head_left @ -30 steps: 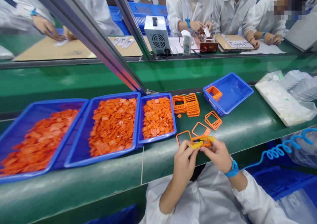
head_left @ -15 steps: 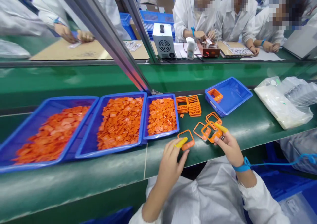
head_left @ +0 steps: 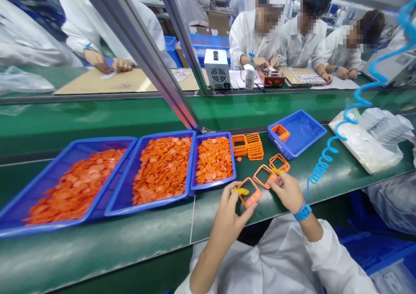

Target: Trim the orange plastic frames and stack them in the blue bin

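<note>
My left hand [head_left: 226,216], with a yellow finger cot on one finger, grips an orange plastic frame [head_left: 254,198] by its edges, tilted just above the bench. My right hand [head_left: 288,192], also wearing a yellow finger cot, pinches another orange plastic frame [head_left: 269,181] at its lower right side. The two frames are close together, and I cannot tell whether they touch. Beyond my right fingers, at least one more loose frame [head_left: 284,166] lies on the green bench.
Three blue trays [head_left: 109,207] of small orange pieces line the left. Stacked orange frames [head_left: 255,147] stand behind. A blue tray [head_left: 305,134] holds frames at its left end. Plastic bags [head_left: 367,149] lie right. A blue coiled cord [head_left: 333,144] hangs by my right wrist. Co-workers sit opposite.
My right hand has moved left, bringing a frame close to the left one. My left hand has lifted and tilted its frame. The view has shifted, and the blue coiled cord now shows.
</note>
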A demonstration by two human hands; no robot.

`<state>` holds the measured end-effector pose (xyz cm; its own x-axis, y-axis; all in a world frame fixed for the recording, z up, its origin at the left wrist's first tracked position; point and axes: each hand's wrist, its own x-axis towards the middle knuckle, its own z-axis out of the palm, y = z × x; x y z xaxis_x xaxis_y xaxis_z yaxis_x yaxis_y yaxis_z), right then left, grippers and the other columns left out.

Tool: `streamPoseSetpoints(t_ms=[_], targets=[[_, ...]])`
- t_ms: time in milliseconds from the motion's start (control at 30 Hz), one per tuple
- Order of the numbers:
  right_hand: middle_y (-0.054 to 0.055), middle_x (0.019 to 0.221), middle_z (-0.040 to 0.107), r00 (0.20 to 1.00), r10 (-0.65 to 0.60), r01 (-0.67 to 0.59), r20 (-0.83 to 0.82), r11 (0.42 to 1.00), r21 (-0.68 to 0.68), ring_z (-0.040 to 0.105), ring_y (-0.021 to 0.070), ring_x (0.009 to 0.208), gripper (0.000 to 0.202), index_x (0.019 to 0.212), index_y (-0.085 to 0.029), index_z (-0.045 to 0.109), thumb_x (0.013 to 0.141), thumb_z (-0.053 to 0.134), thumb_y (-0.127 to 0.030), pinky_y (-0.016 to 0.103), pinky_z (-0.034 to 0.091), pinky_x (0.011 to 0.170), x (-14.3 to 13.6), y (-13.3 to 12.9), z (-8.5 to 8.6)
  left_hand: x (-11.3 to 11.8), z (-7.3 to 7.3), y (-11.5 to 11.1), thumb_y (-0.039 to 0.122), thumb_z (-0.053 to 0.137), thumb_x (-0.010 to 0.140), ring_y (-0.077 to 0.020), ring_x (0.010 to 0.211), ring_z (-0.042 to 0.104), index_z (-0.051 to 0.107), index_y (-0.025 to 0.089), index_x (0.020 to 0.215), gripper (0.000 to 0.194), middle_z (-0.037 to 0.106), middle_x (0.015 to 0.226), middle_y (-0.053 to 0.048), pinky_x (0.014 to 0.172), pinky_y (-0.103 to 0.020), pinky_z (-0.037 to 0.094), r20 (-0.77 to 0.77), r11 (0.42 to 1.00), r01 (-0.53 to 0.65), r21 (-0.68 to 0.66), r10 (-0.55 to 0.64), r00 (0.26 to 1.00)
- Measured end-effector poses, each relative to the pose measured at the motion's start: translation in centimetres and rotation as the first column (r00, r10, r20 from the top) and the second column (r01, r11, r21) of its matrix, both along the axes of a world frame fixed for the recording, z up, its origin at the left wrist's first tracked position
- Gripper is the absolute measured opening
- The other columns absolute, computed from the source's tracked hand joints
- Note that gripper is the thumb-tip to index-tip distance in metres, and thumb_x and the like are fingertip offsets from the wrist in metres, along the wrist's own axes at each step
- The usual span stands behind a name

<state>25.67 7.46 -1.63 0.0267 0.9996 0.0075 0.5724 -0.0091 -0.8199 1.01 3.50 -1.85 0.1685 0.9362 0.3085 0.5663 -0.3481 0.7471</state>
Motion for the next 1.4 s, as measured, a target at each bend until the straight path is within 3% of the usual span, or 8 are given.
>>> streamPoseSetpoints(t_ms=[167,367,533,733,1067,1267,1333,1400], targets=[[0.004,0.086,0.076,0.999,0.039,-0.040,0.030,0.999,0.033,0.073,0.0248,0.080,0.018,0.106,-0.025,0.078,0.105,0.062,-0.033,0.037,0.060,0.083,0.1,0.3,0.1,3.7,0.1,2.5,0.035,0.077,0.101,-0.0357,0.135,0.065,0.054,0.023,0.152,0.058,0.058,0.144,-0.017,0.112,-0.053,0.058,-0.047,1.000,-0.015,0.019,0.016,0.999],[0.006,0.081,0.072,0.987,0.137,-0.139,0.087,0.990,0.023,0.072,0.0243,0.076,0.031,0.094,-0.024,0.072,0.110,0.046,-0.020,0.036,0.059,0.080,0.4,0.2,-0.1,5.7,-1.8,4.1,0.032,0.073,0.104,-0.0406,0.133,0.063,0.068,0.019,0.122,0.023,0.062,0.150,-0.021,0.111,-0.059,0.056,-0.294,0.994,0.040,0.098,-0.009,0.956],[0.012,0.105,0.079,0.989,0.090,-0.098,0.119,0.993,0.065,0.075,0.0296,0.105,0.019,0.106,-0.023,0.074,0.108,0.056,-0.022,0.042,0.059,0.098,-0.3,-0.6,-0.3,5.2,-1.8,3.8,0.043,0.075,0.105,-0.0399,0.126,0.070,0.058,0.016,0.142,0.049,0.072,0.135,-0.021,0.102,-0.054,0.060,-0.320,0.995,0.033,0.092,-0.001,0.948],[0.009,0.098,0.078,0.980,0.118,-0.122,0.160,0.992,0.015,0.074,0.0265,0.094,0.011,0.098,-0.022,0.070,0.106,0.062,-0.019,0.037,0.056,0.087,-0.5,-0.9,0.2,5.5,-0.9,3.5,0.043,0.069,0.108,-0.0368,0.110,0.075,0.057,0.016,0.142,0.045,0.073,0.121,-0.018,0.091,-0.049,0.063,-0.338,0.999,0.007,0.045,0.009,0.941],[0.002,0.078,0.068,0.985,0.090,-0.090,0.147,0.996,-0.002,0.068,0.0229,0.075,0.029,0.075,-0.026,0.054,0.101,0.065,-0.021,0.033,0.048,0.072,-0.7,-1.1,0.7,6.4,-0.9,2.1,0.024,0.066,0.105,-0.0400,0.134,0.063,0.063,0.020,0.141,0.037,0.063,0.144,-0.021,0.109,-0.059,0.056,-0.285,0.994,0.028,0.105,0.003,0.958],[0.005,0.087,0.071,0.983,0.112,-0.105,0.146,0.993,-0.055,0.071,0.0255,0.085,0.022,0.081,-0.024,0.062,0.102,0.066,-0.018,0.037,0.055,0.080,-0.6,-0.9,1.3,6.4,-1.8,2.6,0.025,0.067,0.103,-0.0408,0.132,0.060,0.063,0.017,0.138,0.036,0.064,0.143,-0.022,0.110,-0.061,0.055,-0.300,0.995,0.025,0.100,0.006,0.954],[0.009,0.103,0.072,0.982,0.106,-0.103,0.159,0.994,-0.026,0.072,0.0261,0.093,0.008,0.095,-0.020,0.070,0.100,0.066,-0.016,0.039,0.058,0.087,-0.9,-1.1,1.9,6.4,-2.1,3.1,0.025,0.068,0.102,-0.0401,0.131,0.061,0.065,0.019,0.133,0.032,0.065,0.141,-0.021,0.111,-0.060,0.054,-0.280,0.993,0.046,0.112,-0.013,0.960],[0.013,0.121,0.071,0.978,0.119,-0.122,0.169,0.992,0.010,0.073,0.0273,0.103,0.020,0.118,-0.017,0.073,0.099,0.067,-0.016,0.041,0.060,0.094,-1.3,-1.4,2.5,6.4,-2.3,3.4,0.025,0.070,0.100,-0.0397,0.130,0.062,0.064,0.019,0.137,0.038,0.067,0.139,-0.020,0.111,-0.060,0.054,-0.248,0.992,0.045,0.114,-0.015,0.969]])
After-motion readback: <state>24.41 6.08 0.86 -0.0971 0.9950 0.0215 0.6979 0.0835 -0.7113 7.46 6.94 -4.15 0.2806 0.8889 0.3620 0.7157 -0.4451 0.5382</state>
